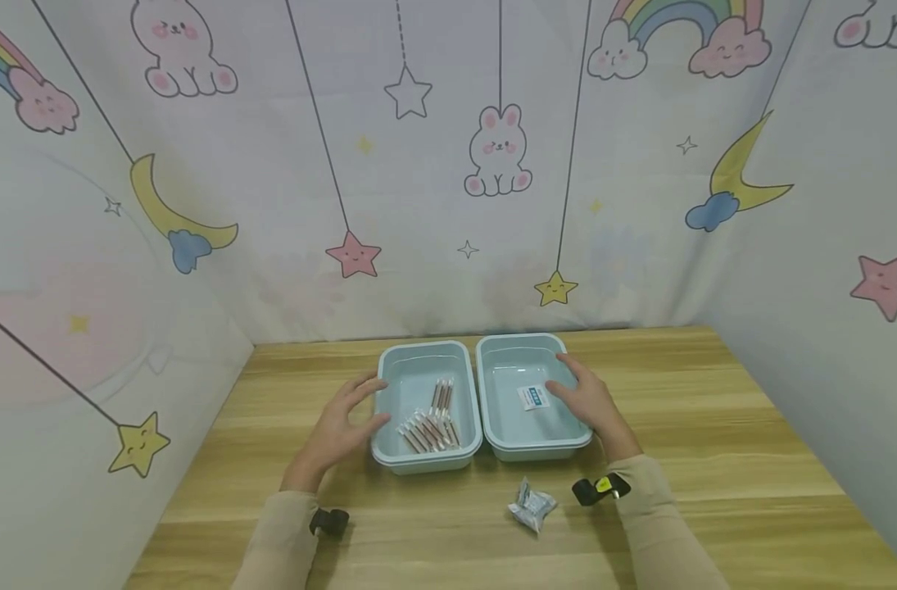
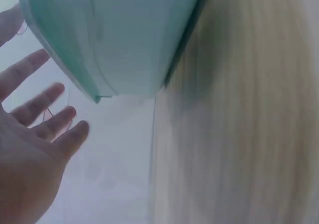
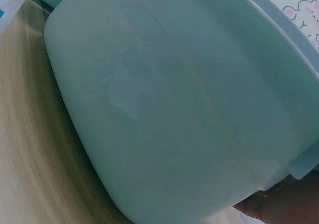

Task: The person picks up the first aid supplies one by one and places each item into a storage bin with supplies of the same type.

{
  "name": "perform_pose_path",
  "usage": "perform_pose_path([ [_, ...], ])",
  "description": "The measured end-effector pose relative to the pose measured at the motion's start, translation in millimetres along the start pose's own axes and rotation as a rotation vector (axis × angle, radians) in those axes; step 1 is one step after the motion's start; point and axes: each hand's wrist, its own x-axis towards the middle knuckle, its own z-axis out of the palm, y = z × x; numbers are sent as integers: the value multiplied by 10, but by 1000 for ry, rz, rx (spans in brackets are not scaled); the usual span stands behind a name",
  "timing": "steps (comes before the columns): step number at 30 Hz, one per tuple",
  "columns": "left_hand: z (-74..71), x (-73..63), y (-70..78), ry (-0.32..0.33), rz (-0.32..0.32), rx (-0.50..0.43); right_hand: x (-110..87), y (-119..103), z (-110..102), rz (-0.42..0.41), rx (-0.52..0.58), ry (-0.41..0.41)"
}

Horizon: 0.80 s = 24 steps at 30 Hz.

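Two pale blue plastic bins stand side by side. In the left bin [image 1: 378,447] lie several brown-stemmed swabs [image 1: 429,430] with white tips, in clear wrapping. A small white and blue packet [image 1: 534,397] lies flat in the right bin [image 1: 540,451]. My left hand [image 1: 345,422] is at the left bin's outer side, fingers spread; the left wrist view shows the fingers [image 2: 37,109] beside the rim. My right hand [image 1: 588,397] reaches over the right bin's outer rim, thumb and forefinger apart. Part of it shows under the rim in the right wrist view.
A crumpled silver-white packet [image 1: 532,506] lies on the wooden table [image 1: 433,549] in front of the right bin. Black straps [image 1: 328,522] are on both wrists. A printed cloth wall [image 1: 433,188] stands right behind the bins, with more cloth at both sides.
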Motion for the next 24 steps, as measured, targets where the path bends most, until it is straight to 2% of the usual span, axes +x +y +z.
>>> perform_pose_path([
  [3,20,13,77,41,93,40,-1,11,-1,0,-2,-1],
  [7,52,39,248,72,269,27,5,24,5,-2,-7,-3],
  [10,91,60,414,49,402,-10,8,25,7,-2,-5,-4],
  [13,154,58,595,-10,494,-66,3,17,7,2,0,-8],
  [15,191,43,750,-49,534,-93,-10,4,4,4,5,-12],
  [18,276,28,861,-104,550,-121,-23,-18,0,11,9,-17],
  [21,329,25,900,-155,537,-134,-30,-32,-8,14,13,-17],
  [22,361,26,853,-173,526,-145,-27,-32,-10,15,11,-17],
  [24,379,22,858,-196,520,-156,-32,-34,-15,14,15,-15],
])
